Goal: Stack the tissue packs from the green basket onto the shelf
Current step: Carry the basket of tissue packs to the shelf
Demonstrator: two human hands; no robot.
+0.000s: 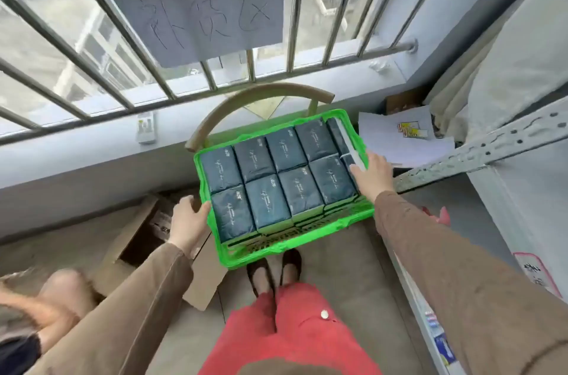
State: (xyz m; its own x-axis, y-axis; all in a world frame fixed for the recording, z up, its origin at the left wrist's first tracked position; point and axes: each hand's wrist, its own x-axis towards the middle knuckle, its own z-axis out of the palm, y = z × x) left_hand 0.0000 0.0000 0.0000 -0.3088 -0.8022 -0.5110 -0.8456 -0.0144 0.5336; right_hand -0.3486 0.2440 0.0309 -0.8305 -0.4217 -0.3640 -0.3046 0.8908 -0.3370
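Note:
A green basket (295, 239) rests on a chair in front of me, packed with several dark blue tissue packs (267, 205) stacked in layers. My left hand (189, 221) grips the basket's left rim near its front corner. At the right rim, my right hand (372, 176) is closed on the basket's edge, next to a pack standing on its side. The grey metal shelf (479, 150) runs along the right, its perforated rail just beyond my right hand.
A curved wooden chair back (246, 104) rises behind the basket. An open cardboard box (147, 239) lies on the floor at left. Papers (402, 134) sit on the shelf at right. A barred window railing (184, 67) stands behind. Another person's arm shows at lower left.

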